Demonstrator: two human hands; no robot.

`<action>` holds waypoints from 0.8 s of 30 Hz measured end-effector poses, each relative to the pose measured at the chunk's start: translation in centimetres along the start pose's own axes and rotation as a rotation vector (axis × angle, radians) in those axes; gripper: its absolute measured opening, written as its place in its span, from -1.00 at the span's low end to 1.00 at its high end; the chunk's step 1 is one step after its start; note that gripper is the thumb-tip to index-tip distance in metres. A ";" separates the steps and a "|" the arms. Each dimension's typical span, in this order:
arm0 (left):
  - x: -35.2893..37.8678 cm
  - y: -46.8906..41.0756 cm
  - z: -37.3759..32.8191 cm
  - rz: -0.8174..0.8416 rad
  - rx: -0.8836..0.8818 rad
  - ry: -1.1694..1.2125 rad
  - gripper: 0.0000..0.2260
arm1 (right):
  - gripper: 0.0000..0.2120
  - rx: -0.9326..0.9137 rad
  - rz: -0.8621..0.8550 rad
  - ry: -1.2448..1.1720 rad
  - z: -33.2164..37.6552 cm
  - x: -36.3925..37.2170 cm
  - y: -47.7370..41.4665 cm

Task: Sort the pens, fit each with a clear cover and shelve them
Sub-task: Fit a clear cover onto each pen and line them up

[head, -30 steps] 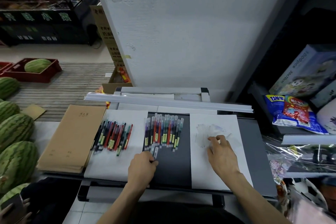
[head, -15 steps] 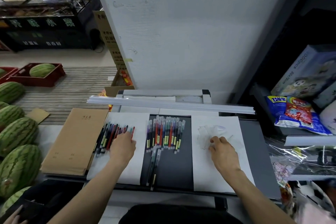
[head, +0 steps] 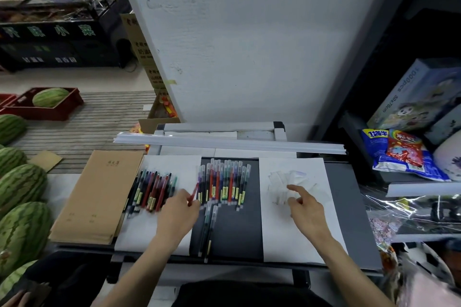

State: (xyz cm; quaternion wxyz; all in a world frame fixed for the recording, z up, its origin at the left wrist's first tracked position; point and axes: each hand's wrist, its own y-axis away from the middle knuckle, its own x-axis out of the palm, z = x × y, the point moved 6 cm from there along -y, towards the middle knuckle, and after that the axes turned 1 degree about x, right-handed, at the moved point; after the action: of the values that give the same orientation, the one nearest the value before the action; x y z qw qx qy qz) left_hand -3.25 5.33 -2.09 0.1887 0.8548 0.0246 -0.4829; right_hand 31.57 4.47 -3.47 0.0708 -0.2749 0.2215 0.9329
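Several uncovered pens (head: pixel 153 188) lie in a row on the left white sheet (head: pixel 139 229). A second row of covered pens (head: pixel 224 183) lies on the dark tabletop (head: pixel 239 229), with two more covered pens (head: pixel 209 228) below it. My left hand (head: pixel 178 217) pinches a red pen (head: pixel 193 195) between the two rows. A pile of clear covers (head: pixel 287 182) sits on the right white sheet (head: pixel 282 237). My right hand (head: pixel 305 209) rests at the pile's near edge, fingers curled onto a cover.
A stack of brown notebooks (head: pixel 97 197) lies left of the pens. Long white strips (head: pixel 229 143) cross the table's back. Watermelons (head: pixel 20 189) line the floor at left. Shelves at right hold snack bags (head: pixel 399 154) and a puzzle box (head: pixel 421 97).
My left hand has moved from the two low pens to the left row and lifted a red pen out toward the middle. My right hand stayed at the cover pile.
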 end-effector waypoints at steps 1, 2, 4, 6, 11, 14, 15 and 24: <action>0.3 0.6 -0.6 0.025 0.023 0.065 -0.91 | -0.66 0.031 0.031 -0.101 0.1 0.1 0.3; 0.7 1.2 -1.2 0.055 0.046 0.138 -0.90 | -0.62 0.059 0.065 -0.197 0.3 0.4 0.6; 1.3 2.5 -2.7 0.132 0.092 0.264 -0.85 | -0.62 0.106 0.151 -0.431 0.8 1.2 1.2; 1.5 4.1 -4.6 0.212 0.134 0.370 -0.82 | -0.72 0.126 0.235 -0.658 1.7 1.9 1.9; 0.8 7.4 -8.6 0.273 0.252 0.527 -0.83 | -0.78 0.083 0.318 -0.877 4.7 1.9 3.3; 0.4 8.2 -10.1 0.255 0.297 0.546 -0.81 | -0.76 0.056 0.312 -0.947 5.9 1.5 3.7; 0.3 8.4 -10.4 0.255 0.314 0.546 -0.80 | -0.75 0.049 0.311 -0.981 6.3 1.4 3.9; 0.1 8.8 -11.6 0.253 0.362 0.557 -0.79 | -0.77 -0.002 0.306 -1.096 8.7 1.3 5.2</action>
State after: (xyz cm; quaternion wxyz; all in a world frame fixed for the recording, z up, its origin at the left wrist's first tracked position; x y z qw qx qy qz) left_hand 8.21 1.17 5.82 0.0786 0.9695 -0.1169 -0.2007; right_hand 24.97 3.77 4.24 0.0392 0.2846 0.1890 0.9390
